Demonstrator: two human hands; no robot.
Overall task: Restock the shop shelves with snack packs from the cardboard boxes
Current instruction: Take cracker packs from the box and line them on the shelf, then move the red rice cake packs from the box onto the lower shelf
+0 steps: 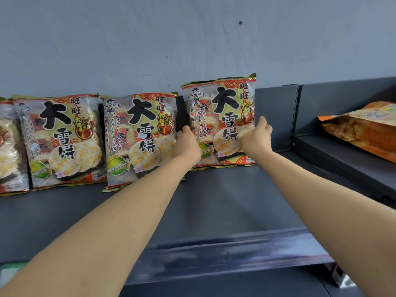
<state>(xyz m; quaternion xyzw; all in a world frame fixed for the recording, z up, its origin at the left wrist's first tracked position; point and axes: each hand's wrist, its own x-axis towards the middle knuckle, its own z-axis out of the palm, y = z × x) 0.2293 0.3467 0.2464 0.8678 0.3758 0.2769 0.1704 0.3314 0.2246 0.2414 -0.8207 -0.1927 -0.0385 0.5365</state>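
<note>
A rice cracker pack (221, 116) with big black characters stands upright at the back of the dark grey top shelf (214, 200). My left hand (186, 144) grips its left edge and my right hand (256, 136) grips its right edge. Its bottom rests on the shelf. To its left, a second matching pack (140, 138) and a third pack (62, 140) lean against the grey wall. A further pack (9, 146) is cut off at the left frame edge. No cardboard box is in view.
To the right, past a slotted upright (296, 116), a lower shelf section (342, 159) carries an orange snack bag (364, 129) lying flat. A glossy price rail (225, 251) runs along the shelf's front edge. Bare shelf surface lies in front of the packs.
</note>
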